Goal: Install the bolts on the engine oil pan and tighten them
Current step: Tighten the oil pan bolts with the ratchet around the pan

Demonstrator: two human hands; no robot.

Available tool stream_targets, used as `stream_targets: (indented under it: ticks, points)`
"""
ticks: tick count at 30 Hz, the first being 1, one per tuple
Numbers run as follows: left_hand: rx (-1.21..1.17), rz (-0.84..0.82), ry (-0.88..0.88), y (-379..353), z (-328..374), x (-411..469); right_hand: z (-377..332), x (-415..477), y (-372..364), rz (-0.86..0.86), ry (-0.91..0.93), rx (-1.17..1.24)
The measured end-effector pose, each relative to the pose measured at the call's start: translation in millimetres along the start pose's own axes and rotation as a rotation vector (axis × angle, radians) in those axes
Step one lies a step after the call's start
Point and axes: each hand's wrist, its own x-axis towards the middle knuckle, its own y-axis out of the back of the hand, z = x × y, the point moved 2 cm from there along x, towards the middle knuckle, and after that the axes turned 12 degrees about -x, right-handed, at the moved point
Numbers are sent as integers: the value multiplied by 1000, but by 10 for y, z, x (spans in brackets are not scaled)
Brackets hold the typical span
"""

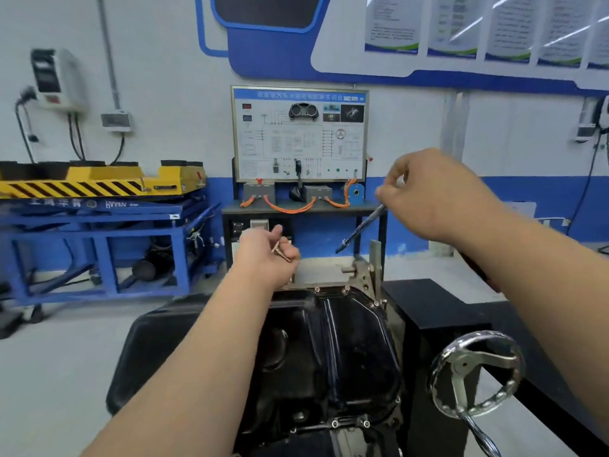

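Your left grip [263, 250] pinches bolts [282, 254]; your right grip [438, 192] holds a long dark tool [362, 225] above the oil pan's [329, 351] far end.

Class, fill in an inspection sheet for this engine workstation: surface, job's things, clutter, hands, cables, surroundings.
Surface: black engine stand, with its handwheel at the near right.
Job's things: black oil pan on the stand; fitted bolts on its far and near flanges; loose bolts in hand.
Clutter: nothing seen.
Hands: left hand holds the loose bolts; right hand pinches a long thin tool, raised above the pan.
Cables: orange cables below the wiring training board; black leads down the wall.
Surroundings: blue lift table with a yellow platform; wall posters.
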Motion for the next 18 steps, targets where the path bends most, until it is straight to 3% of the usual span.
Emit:
stream_targets:
  ticks: [4,8,10,14,18]
  points:
    - [-463,156,1,260,572,-33,-484,117,-69,-25,11,228]
    - [-470,137,12,282,749,-76,-790,206,-325,-62,-1,345]
    - [-261,78,7,247,809,-88,-873,252,-432,-83,-9,356]
    - [463,-11,-88,326,1029,52,-913,347,-598,-104,-44,323]
    - [1014,-62,-226,437,1256,286,-966,478,-756,-129,-45,299]
